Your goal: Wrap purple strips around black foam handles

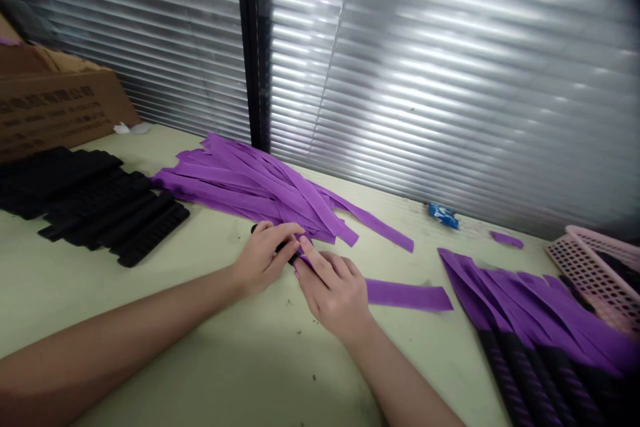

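While our left hand (263, 259) pinches the black piece (283, 247) and our right hand (336, 285) the purple strap (409, 295), mid-frame, we judge the strap light, floppy, best held near its end.

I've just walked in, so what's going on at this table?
A person's left hand holds a black piece. The right hand meets it there, with purple material at the fingertips; its exact grip is hidden. A purple strip extends from behind that hand. Loose purple strips lie heaped beyond, black pieces to the left, and purple-and-black items to the right.
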